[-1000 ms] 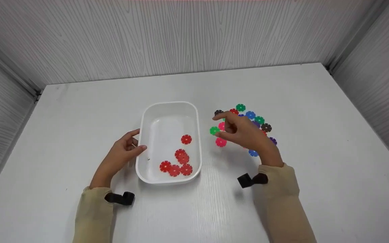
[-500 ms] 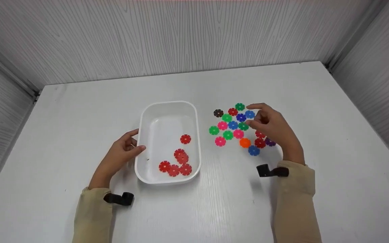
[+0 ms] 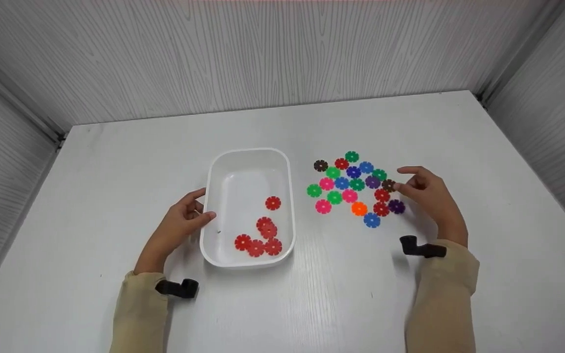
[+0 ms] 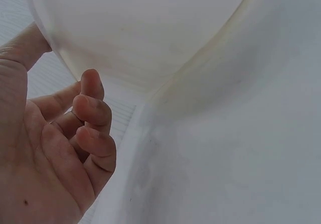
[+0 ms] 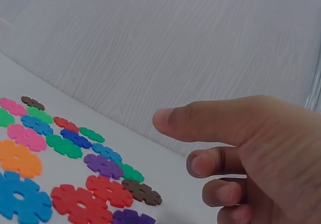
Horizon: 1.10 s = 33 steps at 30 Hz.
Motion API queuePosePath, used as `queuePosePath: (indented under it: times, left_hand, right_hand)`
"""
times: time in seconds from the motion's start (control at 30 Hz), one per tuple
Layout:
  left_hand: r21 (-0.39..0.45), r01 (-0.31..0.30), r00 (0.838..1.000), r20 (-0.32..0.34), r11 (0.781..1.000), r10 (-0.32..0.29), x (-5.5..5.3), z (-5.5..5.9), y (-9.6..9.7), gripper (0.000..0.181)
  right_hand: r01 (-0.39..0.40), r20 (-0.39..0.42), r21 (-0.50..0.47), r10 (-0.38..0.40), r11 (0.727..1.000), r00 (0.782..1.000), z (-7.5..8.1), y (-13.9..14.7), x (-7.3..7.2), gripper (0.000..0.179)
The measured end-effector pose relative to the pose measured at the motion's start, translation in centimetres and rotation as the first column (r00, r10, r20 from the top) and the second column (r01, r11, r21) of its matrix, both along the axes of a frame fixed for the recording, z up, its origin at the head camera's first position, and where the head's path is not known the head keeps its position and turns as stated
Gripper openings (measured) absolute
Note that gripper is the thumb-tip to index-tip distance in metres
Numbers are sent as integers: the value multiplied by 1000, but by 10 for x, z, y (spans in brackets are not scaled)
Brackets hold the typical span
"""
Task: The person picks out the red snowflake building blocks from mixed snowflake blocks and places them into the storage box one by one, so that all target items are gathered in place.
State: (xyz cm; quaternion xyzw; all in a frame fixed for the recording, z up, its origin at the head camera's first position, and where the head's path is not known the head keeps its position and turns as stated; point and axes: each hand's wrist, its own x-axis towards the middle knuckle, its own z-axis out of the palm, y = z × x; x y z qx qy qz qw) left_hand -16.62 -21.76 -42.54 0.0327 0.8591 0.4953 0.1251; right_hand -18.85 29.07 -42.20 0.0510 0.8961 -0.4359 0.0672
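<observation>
My left hand (image 3: pixel 177 225) grips the left rim of a white plastic tray (image 3: pixel 243 186), thumb over the edge and other fingers outside it. In the left wrist view those fingers (image 4: pixel 94 111) curl beside the tray's wall (image 4: pixel 125 48). Several red notched snowflake discs (image 3: pixel 273 246) lie inside. At the right side of a spread of coloured discs, my right hand (image 3: pixel 429 193) hovers with nothing in it, its thumb tip overlapping a brown disc (image 3: pixel 389 186) in the head view. From the right wrist, its fingers (image 5: pixel 200 121) look loosely bent, apart from the brown disc (image 5: pixel 142 192).
Green, pink, blue, purple, orange (image 3: pixel 359 208) and red discs (image 3: pixel 381 209) lie flat on the white table (image 3: pixel 341 294), right of the tray. A grey wood-grain panel (image 3: pixel 263 54) stands along the table's back edge. Black wrist mounts (image 3: pixel 178 288) stick out from both sleeves.
My right hand has moved right across the spread, from its left side to the brown disc at its right side, uncovering discs. The left hand and the tray have stayed put.
</observation>
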Motion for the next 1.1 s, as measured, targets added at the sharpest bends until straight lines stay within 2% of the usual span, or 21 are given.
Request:
queuePosePath:
  times: [0.2, 0.43, 0.7, 0.87, 1.1]
  left_hand:
    - [3, -2, 1000, -9, 1000, 2, 0, -2, -1, 67]
    - [0, -4, 1000, -6, 1000, 4, 0, -2, -1, 68]
    - [9, 2, 1000, -7, 1000, -2, -1, -2, 0, 67]
    - [1, 0, 1000, -2, 1000, 0, -3, -2, 2, 67]
    - [-8, -7, 1000, 1, 1000, 7, -1, 0, 1, 68]
  right_hand:
    - [23, 73, 20, -24, 1000, 997, -7, 6, -1, 55]
    - [2, 154, 48, -10, 999, 988, -6, -1, -1, 50]
    - [-96, 177, 70, 83, 993, 981, -11, -3, -5, 44]
    - [-108, 211, 100, 85, 989, 974, -9, -4, -6, 45]
    - [-111, 246, 90, 86, 990, 966, -7, -8, -6, 42]
